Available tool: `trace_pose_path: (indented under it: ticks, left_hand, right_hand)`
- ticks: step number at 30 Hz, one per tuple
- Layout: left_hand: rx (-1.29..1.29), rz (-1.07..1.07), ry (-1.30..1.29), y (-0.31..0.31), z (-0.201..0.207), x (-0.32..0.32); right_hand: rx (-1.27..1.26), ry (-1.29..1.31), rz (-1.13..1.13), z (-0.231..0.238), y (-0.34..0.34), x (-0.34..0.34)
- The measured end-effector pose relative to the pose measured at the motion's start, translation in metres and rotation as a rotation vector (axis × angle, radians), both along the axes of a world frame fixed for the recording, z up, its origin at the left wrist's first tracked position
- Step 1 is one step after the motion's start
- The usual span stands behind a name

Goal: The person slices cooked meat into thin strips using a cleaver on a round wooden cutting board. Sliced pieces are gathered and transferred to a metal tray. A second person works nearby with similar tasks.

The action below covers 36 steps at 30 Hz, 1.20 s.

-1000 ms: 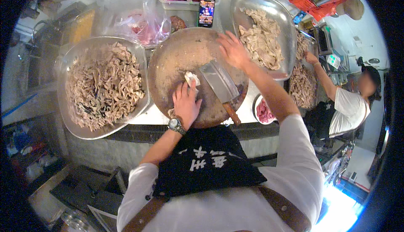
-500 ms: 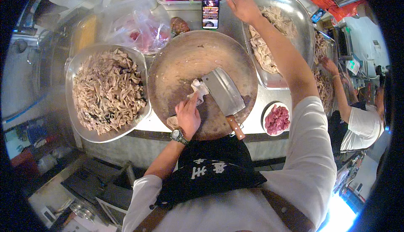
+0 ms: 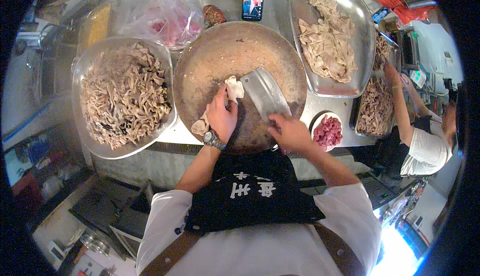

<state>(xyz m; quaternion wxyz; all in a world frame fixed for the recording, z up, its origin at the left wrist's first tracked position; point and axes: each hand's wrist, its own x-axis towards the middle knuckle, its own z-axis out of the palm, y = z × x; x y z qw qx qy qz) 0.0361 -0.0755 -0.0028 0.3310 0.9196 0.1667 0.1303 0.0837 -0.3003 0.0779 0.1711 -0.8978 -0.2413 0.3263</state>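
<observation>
On a round wooden chopping block [image 3: 220, 46], my left hand [image 3: 222, 118] presses a pale, folded piece of tripe-like meat [image 3: 234, 89]. Its fingers are bent over the meat, and one end sticks out above them. A second bit of the same pale meat [image 3: 201, 125] shows beside my left wrist. My right hand [image 3: 292, 133] is wrapped around the handle of a broad cleaver [image 3: 265, 93]. The blade lies tilted just right of the meat, apart from it, and the handle is mostly covered by my fingers.
Left stands a tray [image 3: 82, 131] heaped with sliced strips; behind it is a plastic bag [image 3: 167, 21] of red meat. A phone [image 3: 252, 2] stands behind the block. Right are a metal tray [image 3: 363, 21] with pale pieces, a bowl of red meat [image 3: 328, 131] and a co-worker's arm [image 3: 397, 96].
My right hand has come back from the far right tray and taken hold of the cleaver's handle. My left hand stays on the pale meat. The phone's picture has changed.
</observation>
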Motion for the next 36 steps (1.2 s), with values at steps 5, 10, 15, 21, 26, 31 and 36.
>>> trace_pose_path:
  ticks: [5, 10, 15, 21, 26, 31, 36]
  left_hand:
    - [0.017, -0.002, -0.021, -0.008, 0.007, 0.005]
    - [0.072, 0.071, -0.023, -0.017, 0.001, 0.008]
    - [0.102, -0.091, -0.129, -0.001, -0.012, 0.013]
    - [0.109, -0.143, -0.161, 0.034, -0.004, 0.018]
    - [0.228, -0.335, -0.042, 0.033, 0.002, 0.000]
    - [0.153, -0.553, -0.184, 0.002, -0.009, -0.017]
    - [0.119, -0.718, -0.301, -0.001, -0.011, -0.020]
  right_hand:
    - [0.084, -0.102, -0.201, -0.007, -0.013, -0.053]
    - [0.059, -0.134, -0.218, -0.017, -0.011, -0.061]
    - [0.182, -0.249, -0.215, -0.033, -0.015, -0.059]
    - [0.080, -0.300, -0.319, -0.052, -0.011, -0.071]
    - [0.128, -0.355, -0.433, -0.050, -0.004, -0.080]
    - [0.089, -0.376, -0.437, -0.044, 0.001, -0.081]
    - [0.087, -0.238, -0.432, -0.049, -0.002, -0.084]
